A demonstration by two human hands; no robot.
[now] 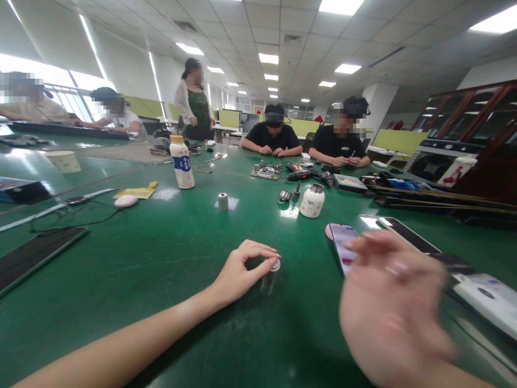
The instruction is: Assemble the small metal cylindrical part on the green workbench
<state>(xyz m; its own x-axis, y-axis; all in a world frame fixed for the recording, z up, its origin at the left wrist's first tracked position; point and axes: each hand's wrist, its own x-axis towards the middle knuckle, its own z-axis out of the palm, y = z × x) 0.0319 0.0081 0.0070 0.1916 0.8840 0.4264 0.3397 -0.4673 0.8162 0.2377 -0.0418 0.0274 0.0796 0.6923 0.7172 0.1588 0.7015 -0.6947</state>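
Observation:
My left hand (pixel 246 269) rests at the middle of the green table, its thumb and fingertips closed on a small round silvery-white piece (pixel 276 264). The fingers cover part of that piece, so its kind is not clear. Raised at the right, my right hand (pixel 393 302) is smeared by motion, with its fingers bent; whether it holds anything cannot be made out. Just behind the right fingertips lies a phone with a lit screen (pixel 341 245). Beyond the left hand stands a small grey metal cylinder (pixel 223 202). A white patterned bottle without its lid (pixel 312 202) stands further right.
A milk bottle (pixel 182 163) stands at the left. Farther back are a circuit board (pixel 266 171) and a power screwdriver (pixel 299 174). Another phone (pixel 407 235) and a white device (pixel 490 302) lie at the right. Several people sit around the table; one person stands behind.

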